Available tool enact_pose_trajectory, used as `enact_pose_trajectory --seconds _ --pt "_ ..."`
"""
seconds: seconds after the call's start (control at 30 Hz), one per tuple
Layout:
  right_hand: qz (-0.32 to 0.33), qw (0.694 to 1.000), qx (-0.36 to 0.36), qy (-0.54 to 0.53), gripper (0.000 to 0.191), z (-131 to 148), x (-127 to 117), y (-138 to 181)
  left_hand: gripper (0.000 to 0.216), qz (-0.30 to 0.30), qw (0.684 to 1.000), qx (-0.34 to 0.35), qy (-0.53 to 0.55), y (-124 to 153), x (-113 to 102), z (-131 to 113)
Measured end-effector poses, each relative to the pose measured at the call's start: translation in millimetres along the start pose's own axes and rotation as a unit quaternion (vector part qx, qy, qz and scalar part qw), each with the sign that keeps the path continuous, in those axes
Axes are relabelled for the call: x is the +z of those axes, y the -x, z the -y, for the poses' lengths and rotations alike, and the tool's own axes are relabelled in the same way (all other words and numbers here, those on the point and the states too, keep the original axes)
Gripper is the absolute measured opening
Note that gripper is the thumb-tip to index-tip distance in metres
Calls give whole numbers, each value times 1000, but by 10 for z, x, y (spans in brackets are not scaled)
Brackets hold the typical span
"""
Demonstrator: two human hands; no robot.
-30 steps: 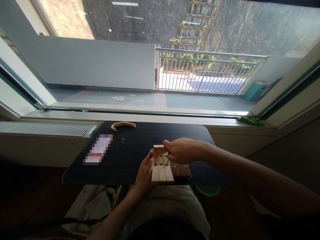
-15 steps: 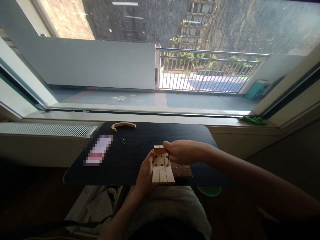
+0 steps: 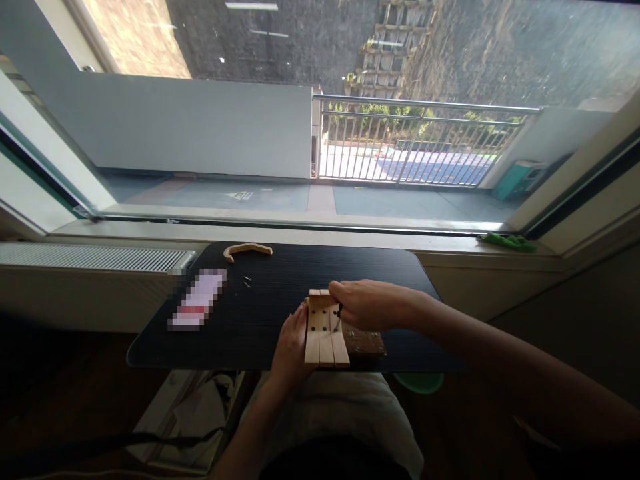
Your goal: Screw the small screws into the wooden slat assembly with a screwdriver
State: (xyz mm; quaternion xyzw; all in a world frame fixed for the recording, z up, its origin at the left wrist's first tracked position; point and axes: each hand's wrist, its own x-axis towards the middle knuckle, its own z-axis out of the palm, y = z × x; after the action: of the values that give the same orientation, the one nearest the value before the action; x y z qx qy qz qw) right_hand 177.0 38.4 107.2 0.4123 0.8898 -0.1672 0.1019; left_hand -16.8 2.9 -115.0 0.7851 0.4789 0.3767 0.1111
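Evidently the left hand (image 3: 290, 345) clasps the wooden slats (image 3: 324, 333) steady while the right hand (image 3: 374, 305) pinches a dark tool (image 3: 339, 312) at a hole.

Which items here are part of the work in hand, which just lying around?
In hand:
wooden slats, steadied by left hand
small dark tool in right hand

Lying about:
brown block beside slats
curved wooden piece
screws
pixelated packet
green object
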Motion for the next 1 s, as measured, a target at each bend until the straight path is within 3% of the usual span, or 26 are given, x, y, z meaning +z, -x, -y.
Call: enact_pose_trajectory --seconds 0.5,1.0 --pt "28 1000 -1 10 19 11 10 -37 77 3 1000 -13 13 -24 -39 -53" --pt "0 999 10 48 24 37 11 -97 79 -3 1000 0 15 -28 -46 -53"
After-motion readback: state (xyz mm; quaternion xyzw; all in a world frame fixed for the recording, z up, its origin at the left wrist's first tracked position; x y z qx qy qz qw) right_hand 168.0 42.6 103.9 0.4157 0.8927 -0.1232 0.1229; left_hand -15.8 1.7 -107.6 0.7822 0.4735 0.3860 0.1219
